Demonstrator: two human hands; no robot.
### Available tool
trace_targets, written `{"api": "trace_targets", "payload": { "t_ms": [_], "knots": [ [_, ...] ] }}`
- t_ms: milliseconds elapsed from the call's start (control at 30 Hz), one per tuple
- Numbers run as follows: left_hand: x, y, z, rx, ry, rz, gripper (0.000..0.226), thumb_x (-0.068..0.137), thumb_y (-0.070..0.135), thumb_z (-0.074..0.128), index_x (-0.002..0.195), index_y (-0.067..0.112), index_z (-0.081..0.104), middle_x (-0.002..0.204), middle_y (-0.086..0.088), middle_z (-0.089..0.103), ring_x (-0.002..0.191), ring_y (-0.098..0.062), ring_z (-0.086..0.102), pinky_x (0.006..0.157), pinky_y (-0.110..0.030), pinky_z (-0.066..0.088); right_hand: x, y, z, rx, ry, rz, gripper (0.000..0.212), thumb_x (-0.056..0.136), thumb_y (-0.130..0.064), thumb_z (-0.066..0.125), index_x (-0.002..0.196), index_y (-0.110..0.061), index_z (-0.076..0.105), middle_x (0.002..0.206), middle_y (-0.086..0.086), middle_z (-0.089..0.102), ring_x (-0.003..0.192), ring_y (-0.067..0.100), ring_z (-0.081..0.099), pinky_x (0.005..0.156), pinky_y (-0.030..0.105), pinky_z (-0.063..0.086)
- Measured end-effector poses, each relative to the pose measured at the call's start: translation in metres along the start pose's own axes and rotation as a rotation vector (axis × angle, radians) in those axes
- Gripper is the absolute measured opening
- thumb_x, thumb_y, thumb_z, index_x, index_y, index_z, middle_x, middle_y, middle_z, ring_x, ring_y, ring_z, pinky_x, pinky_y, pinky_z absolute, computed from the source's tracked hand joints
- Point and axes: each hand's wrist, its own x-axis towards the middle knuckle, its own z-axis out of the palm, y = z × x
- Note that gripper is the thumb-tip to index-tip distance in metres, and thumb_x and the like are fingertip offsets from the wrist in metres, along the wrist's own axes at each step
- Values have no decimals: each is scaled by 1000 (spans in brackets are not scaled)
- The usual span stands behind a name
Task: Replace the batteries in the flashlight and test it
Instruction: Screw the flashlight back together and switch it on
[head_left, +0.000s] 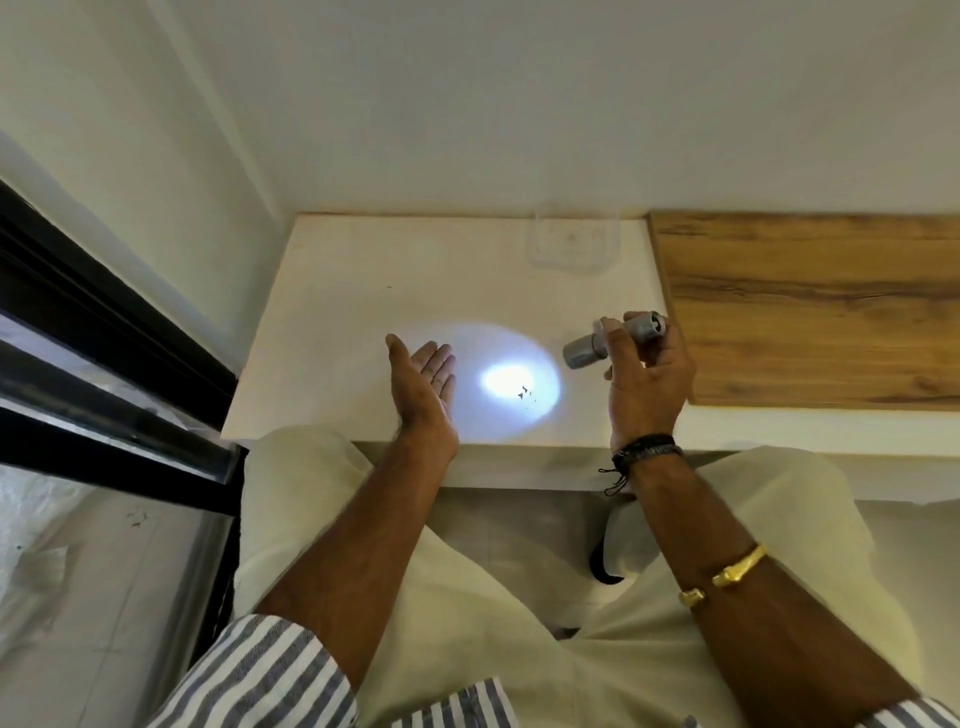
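One flashlight, frame ctr-right: right hand fingers clamped on barrel; left hand fingers apart. Rigid, likely light, smooth; grip mid-barrel. Beam lit on desk.

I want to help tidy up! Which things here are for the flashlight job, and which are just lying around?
For the job: flashlight, lit, held in the right hand; its light spot on the white table.

Just around: clear plastic container, wooden board.

text: none legible | flashlight at 2 o'clock: no readable marking | clear container at 12 o'clock: faint pattern, unreadable | table: dark specks, not lettering
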Motion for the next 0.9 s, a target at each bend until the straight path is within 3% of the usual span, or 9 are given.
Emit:
{"api": "trace_targets", "payload": {
  "t_ms": [100,200,333,433,600,733,900],
  "knots": [
    [-2,-1,2,29,-15,13,80,96,69,28,138,5,51,138,-12,59,130,-26,54,116,-41,34,-1,-2,0,2,-8,-86,21,87,-8,76,107,-15,70,97,-15,72,95,7,68,80,38,61],
    [-4,-3,5,31,-54,-2,84,95,72,26,142,6,47,144,-13,53,135,-28,49,118,-43,31,2,-2,-3,126,-72,-55,30,88,2,73,117,-6,69,112,-5,72,112,18,68,94,40,58],
    [-6,-3,8,-26,-162,-84,91,92,75,23,148,5,38,154,-15,41,143,-29,37,122,-44,23,1,-5,-2,310,-186,149,21,95,-14,69,115,-19,67,118,-1,73,110,22,67,81,31,57],
    [-8,-1,10,-94,-269,-162,99,88,80,22,153,5,27,160,-15,30,149,-29,25,124,-44,14,1,-5,-2,499,-225,334,15,101,-19,59,115,-16,64,116,7,72,122,28,63,96,39,53],
    [-13,-3,12,-109,-408,-252,109,81,87,25,155,7,19,163,-13,20,152,-26,14,125,-44,7,1,-7,0,777,-333,515,18,105,-26,47,109,-15,60,102,9,70,111,29,66,114,51,42],
    [-19,-8,15,-69,-485,-296,111,80,89,24,156,8,14,164,-14,15,153,-27,11,124,-44,6,2,-8,-1,936,-377,606,23,105,-35,45,104,-17,61,89,4,60,87,23,61,111,50,39],
    [-22,-14,18,-51,-533,-343,112,79,89,26,156,8,15,164,-13,16,153,-27,11,123,-44,7,2,-8,-7,1101,-411,663,34,89,-42,46,94,-11,61,88,5,51,80,24,54,89,42,42]
  ]
}}
